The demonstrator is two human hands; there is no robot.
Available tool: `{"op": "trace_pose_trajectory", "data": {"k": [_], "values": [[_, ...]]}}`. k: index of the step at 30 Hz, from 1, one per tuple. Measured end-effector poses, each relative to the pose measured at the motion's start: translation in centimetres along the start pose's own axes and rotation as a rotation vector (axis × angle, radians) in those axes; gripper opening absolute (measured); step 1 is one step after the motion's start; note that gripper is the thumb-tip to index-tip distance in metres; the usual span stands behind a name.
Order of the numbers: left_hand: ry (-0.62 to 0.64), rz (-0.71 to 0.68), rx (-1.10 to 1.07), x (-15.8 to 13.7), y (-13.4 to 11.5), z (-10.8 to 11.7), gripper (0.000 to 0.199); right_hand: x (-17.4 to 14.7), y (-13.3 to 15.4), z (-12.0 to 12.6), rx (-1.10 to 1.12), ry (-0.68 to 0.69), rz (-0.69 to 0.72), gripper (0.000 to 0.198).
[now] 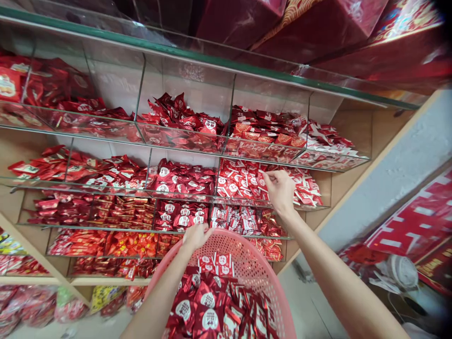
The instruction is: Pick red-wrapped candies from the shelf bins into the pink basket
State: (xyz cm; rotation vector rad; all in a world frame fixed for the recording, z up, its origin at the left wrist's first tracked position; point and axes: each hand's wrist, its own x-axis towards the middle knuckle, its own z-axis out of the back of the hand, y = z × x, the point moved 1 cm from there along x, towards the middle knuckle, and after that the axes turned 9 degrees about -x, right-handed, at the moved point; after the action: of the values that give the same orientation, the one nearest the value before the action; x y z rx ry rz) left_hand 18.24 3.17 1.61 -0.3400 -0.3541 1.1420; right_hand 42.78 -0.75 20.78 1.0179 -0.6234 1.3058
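A pink plastic basket [282, 292] with a perforated wall holds dark red candy packets [208, 301] with white labels, plus smaller red-and-white sachets [223, 264] near its far side. Fingers of my left hand [195, 237] are closed over the basket's far rim. Up at the right, my right hand [281, 188] is over a glass shelf bin of small red-and-white packets [240, 179]. Its thumb and fingers are pinched together among these packets; whether one is between the fingertips cannot be made out.
Tiered glass shelves [183, 149] with dividers hold several kinds of red wrapped packets. Large red boxes [318, 33] sit on the glass above. A wooden side panel [384, 146] borders the right. Filled plastic bags [31, 303] lie low at the left.
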Motion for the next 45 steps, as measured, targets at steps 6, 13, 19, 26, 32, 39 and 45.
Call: {"op": "trace_pose_trajectory", "data": {"k": [6, 13, 19, 26, 32, 39, 45], "values": [[0.015, 0.02, 0.007, 0.0, -0.2, 0.1, 0.058, -3.4, 3.2, 3.4, 0.406, 0.096, -0.061, 0.022], [0.004, 0.016, -0.007, 0.0, -0.4, 0.0, 0.057, -16.1, 5.3, -2.9, 0.424, 0.745, 0.028, 0.024], [0.008, 0.041, -0.009, -0.2, -0.6, 0.3, 0.058, -22.0, 5.4, -8.2, -0.091, 0.934, 0.382, 0.022], [0.01, 0.048, 0.007, -0.2, -0.7, 0.4, 0.055, -25.1, 6.2, -10.2, -0.154, 1.031, 0.442, 0.021], [-0.016, 0.008, 0.01, 0.0, -0.3, 0.1, 0.051, -24.5, 6.7, -8.6, -0.061, 1.026, 0.439, 0.017], [-0.002, -0.01, 0.012, 0.3, 0.4, -0.3, 0.049, -12.7, 6.3, -2.8, 0.198, 0.549, 0.387, 0.024], [-0.016, -0.004, 0.008, 0.2, 0.1, -0.2, 0.058, -5.9, 2.9, -0.9, 0.041, 0.262, 0.359, 0.022]]}}
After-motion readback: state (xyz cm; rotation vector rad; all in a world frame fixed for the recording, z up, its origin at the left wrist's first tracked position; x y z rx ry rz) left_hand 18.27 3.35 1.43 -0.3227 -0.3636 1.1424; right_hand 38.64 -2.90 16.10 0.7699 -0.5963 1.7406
